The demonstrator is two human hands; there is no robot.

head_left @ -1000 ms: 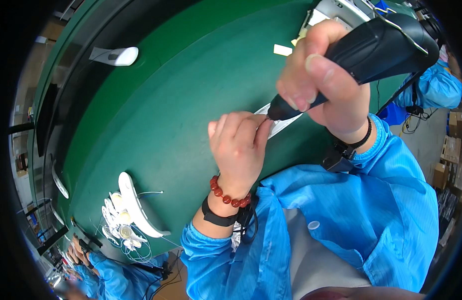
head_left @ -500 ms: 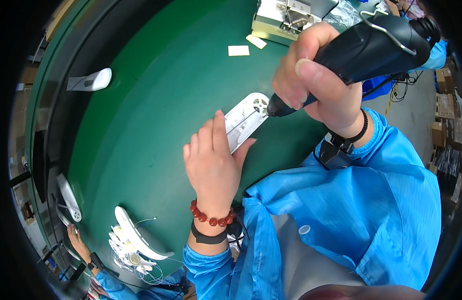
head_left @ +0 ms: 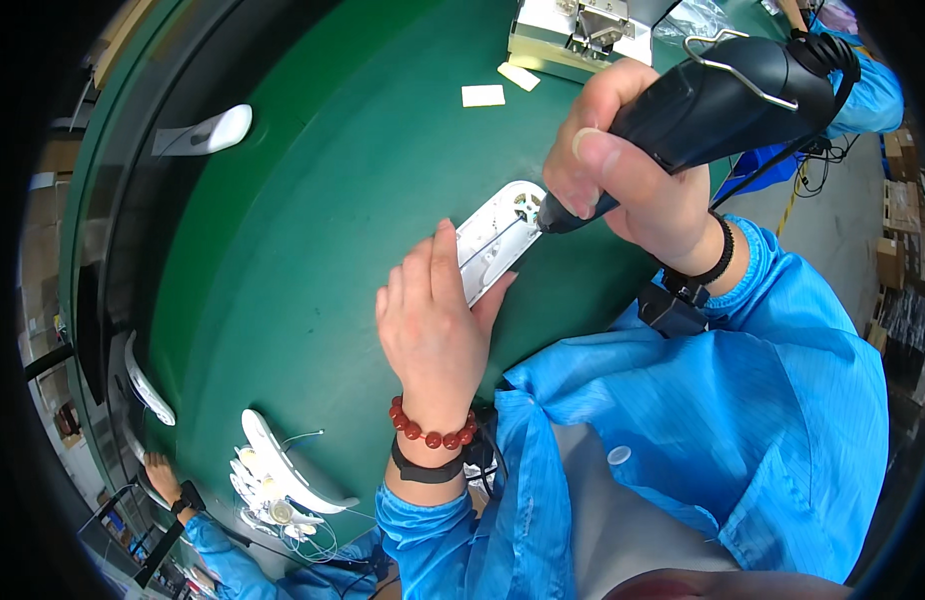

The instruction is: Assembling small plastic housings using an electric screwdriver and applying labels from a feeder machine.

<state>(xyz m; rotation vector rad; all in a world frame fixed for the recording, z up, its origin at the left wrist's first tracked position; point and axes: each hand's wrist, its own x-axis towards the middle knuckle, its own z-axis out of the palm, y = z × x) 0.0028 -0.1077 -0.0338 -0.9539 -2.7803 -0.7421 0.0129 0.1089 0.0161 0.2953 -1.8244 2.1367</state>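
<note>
A long white plastic housing [head_left: 490, 262] lies open side up on the green tabletop, with a dark wire along its inside and a round opening at its far end. My left hand [head_left: 433, 325] grips its near end, fingers along one side and thumb on the other. In my right hand [head_left: 638, 175] is a black electric screwdriver [head_left: 728, 105], held tilted. Its nose is at the far end of the housing, beside the round opening. The tip and any screw under it are too small to make out.
To my left are white curved shells [head_left: 273, 460] with a tangle of wired parts. A white piece [head_left: 223, 130] rests on the dark strip along the far-left side. Pale cards [head_left: 483, 96] lie before a metal device [head_left: 583, 40]. Another person's hand [head_left: 163, 478] is at lower left.
The screwdriver's rear end has swung slightly left, while its nose stays at the housing. White pieces along the far-left strip have shifted up the picture. My left hand keeps its grip.
</note>
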